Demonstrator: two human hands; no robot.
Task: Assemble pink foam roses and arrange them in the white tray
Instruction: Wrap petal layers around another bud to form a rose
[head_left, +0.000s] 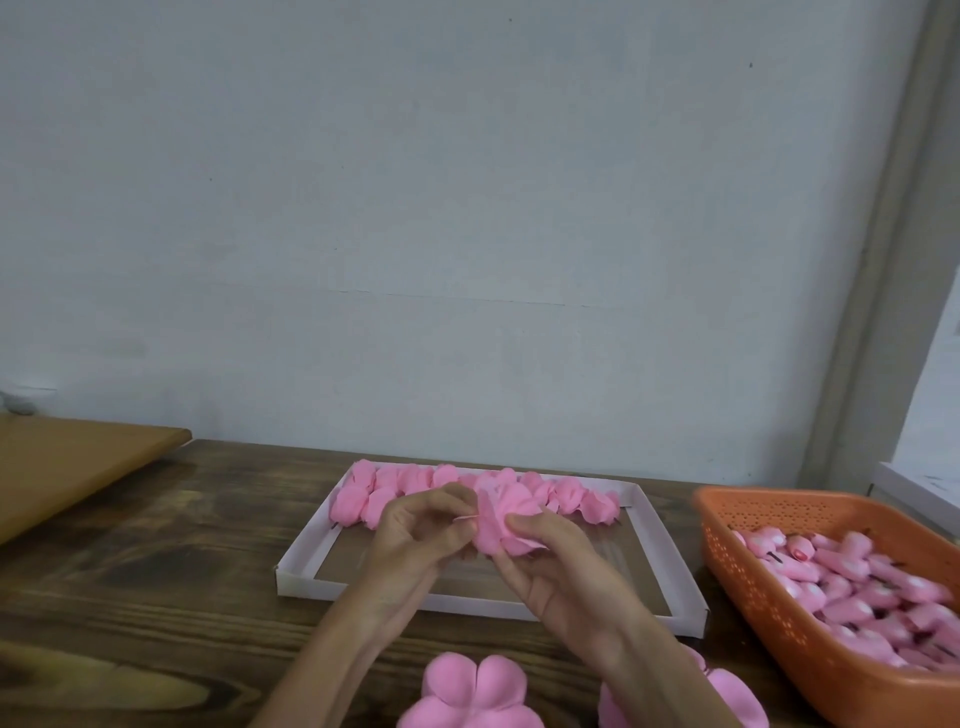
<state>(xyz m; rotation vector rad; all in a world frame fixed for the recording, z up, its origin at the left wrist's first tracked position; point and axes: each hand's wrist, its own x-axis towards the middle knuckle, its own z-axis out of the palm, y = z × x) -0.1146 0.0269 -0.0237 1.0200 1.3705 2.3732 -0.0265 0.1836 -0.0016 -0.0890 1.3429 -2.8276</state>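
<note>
Both hands hold one pink foam rose (501, 512) above the white tray (306, 538). My left hand (421, 525) pinches a petal edge at the rose's left side. My right hand (550, 556) grips the rose from below and from the right. Several finished pink roses (410, 483) lie in a row along the tray's far edge. The near part of the tray shows its bare brown floor. Loose pink petal pieces (472, 686) lie on the table close to me, with another stack (727, 699) partly hidden behind my right forearm.
An orange perforated basket (769, 597) at the right holds several pink rose buds with dark stems. A lighter wooden board (78, 462) lies at the far left. The dark wooden table (156, 571) ends at a pale wall. A white box edge (914, 486) shows behind the basket.
</note>
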